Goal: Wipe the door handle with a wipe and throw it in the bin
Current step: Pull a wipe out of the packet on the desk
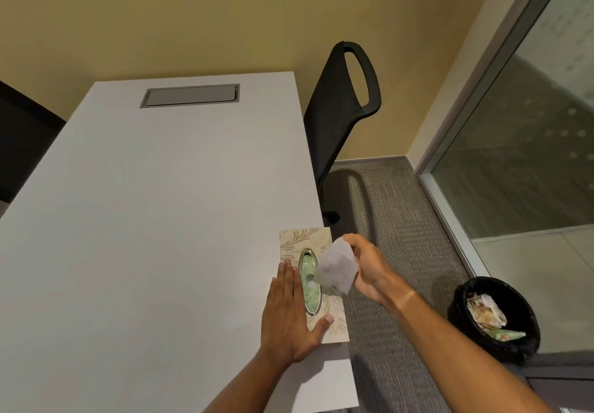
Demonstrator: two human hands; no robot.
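Note:
A beige patterned tissue box [316,239] with an oval green opening lies at the right edge of the white table [160,219]. My left hand [289,313] rests flat on the box, fingers together, thumb spread. My right hand [366,268] pinches a thin white wipe [336,266] just above the box; the wipe's lower corner still meets the opening. A black-lined bin [527,329] with crumpled paper inside stands on the floor to the right. No door handle is in view.
A black mesh chair [340,116] stands beside the table's far right corner. A grey cable hatch [189,95] is set in the tabletop. A glass partition with a metal frame [450,235] runs along the right. Grey carpet [385,219] lies between table and bin.

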